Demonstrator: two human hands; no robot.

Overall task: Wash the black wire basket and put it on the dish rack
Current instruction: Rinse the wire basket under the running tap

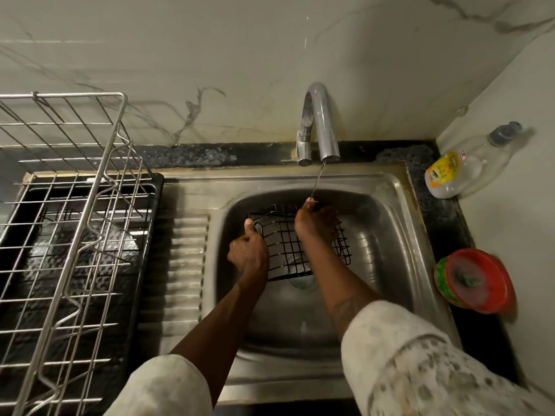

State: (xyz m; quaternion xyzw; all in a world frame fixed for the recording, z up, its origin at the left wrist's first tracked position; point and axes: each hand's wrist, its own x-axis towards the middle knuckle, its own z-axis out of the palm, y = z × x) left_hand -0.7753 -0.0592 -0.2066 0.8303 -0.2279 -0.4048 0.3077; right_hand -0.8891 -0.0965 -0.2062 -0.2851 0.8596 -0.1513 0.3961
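The dish rack (pixel 78 94) stands well to the left of the left hand (pixel 247 250), which grips the near-left rim of the black wire basket (pixel 288 244), held tilted inside the sink (pixel 390 235). The right hand (pixel 315 223) curls over the far rim, under the tap's (pixel 318 121) thin stream. This looks like the rinsing step. Next, lift the basket leftward onto the rack.

One head-worn wide-angle view looks steeply down, close over the sink (pixel 387 187) against the wall.
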